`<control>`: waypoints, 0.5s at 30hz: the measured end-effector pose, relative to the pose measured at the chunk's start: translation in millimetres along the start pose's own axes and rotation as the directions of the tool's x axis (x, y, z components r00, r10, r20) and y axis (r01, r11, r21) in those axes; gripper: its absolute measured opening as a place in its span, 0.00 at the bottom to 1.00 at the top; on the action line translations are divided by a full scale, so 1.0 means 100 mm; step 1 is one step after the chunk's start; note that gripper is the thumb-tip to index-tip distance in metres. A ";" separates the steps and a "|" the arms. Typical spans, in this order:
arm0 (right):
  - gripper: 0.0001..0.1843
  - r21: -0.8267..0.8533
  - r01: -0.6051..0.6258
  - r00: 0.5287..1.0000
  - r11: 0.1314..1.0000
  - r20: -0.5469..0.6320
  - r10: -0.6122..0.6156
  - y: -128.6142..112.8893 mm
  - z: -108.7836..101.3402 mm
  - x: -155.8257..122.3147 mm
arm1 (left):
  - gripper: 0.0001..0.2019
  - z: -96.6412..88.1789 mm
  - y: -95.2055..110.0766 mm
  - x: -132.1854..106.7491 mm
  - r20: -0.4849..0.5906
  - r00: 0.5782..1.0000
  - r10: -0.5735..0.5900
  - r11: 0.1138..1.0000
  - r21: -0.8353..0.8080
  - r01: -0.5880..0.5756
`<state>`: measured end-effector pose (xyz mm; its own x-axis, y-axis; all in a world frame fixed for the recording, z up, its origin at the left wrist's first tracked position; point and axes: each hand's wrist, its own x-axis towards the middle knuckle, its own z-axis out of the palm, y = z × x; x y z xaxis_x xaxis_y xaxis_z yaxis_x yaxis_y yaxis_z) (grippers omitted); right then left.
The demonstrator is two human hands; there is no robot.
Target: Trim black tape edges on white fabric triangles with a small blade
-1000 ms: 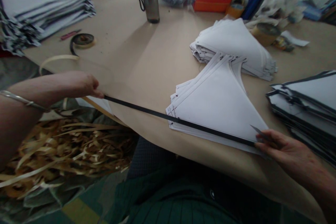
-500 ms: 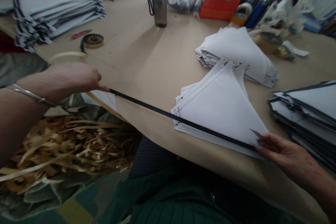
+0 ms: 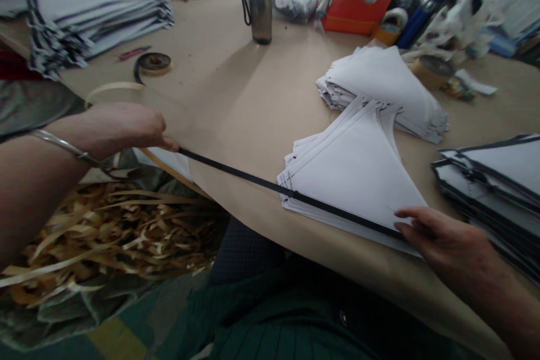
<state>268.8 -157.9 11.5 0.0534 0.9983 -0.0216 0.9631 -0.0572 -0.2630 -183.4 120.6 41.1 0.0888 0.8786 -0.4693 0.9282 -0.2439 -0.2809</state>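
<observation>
My left hand (image 3: 126, 126) is closed in a pinch on the left end of a long black tape strip (image 3: 236, 171), held taut over the table's near edge. The strip runs right along the front edge of a fanned stack of white triangular sheets (image 3: 354, 169). My right hand (image 3: 442, 239) lies on the stack's near right corner, fingers pressing the strip's other end down onto the top sheet. A metal bangle sits on my left wrist.
A second white stack (image 3: 379, 81) lies behind the first. Black-edged finished sheets are piled at the right (image 3: 498, 180) and far left (image 3: 93, 17). A tape roll (image 3: 154, 63), a steel bottle (image 3: 258, 0), an orange box (image 3: 352, 11) and clutter fill the back. Peeled paper strips (image 3: 105, 236) heap below left.
My right hand has slid forward onto the sheet corner, covering the pointed tool tip seen earlier. The left hand keeps its hold on the strip.
</observation>
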 end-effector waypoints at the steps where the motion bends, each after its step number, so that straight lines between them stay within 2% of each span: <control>1: 0.12 -0.004 0.139 0.990 0.990 -0.019 -0.139 -0.16 0.02 0.06 | 0.24 0.00 0.01 -0.01 0.023 1.000 0.000 0.999 0.032 -0.001; 3: 0.14 -0.026 0.372 0.928 0.928 0.005 -0.372 -0.48 0.10 0.20 | 0.24 0.00 0.00 -0.01 0.042 0.999 -0.006 0.995 0.099 0.002; 6: 0.19 -0.053 0.543 0.836 0.838 0.132 -0.533 -0.82 0.28 0.42 | 0.27 0.04 -0.03 -0.02 0.007 1.000 0.011 0.990 0.143 -0.012; 8: 0.21 -0.070 0.574 0.809 0.816 0.200 -0.552 -0.91 0.40 0.53 | 0.30 0.07 -0.06 -0.02 -0.012 1.000 0.027 0.991 0.132 -0.025; 10: 0.22 -0.083 0.578 0.803 0.812 0.236 -0.547 -0.92 0.47 0.60 | 0.34 0.10 -0.09 -0.01 -0.002 0.999 0.036 0.995 0.093 -0.035; 15: 0.22 -0.081 0.561 0.809 0.824 0.267 -0.524 -0.89 0.46 0.63 | 0.39 0.18 -0.25 0.05 0.023 0.993 0.119 0.991 -0.067 -0.117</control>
<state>174.3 -89.8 -11.2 -0.5320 0.8356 -0.1374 0.8450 0.5132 -0.1507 -212.1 123.6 31.0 0.1903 0.8335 -0.5187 0.9334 -0.3173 -0.1676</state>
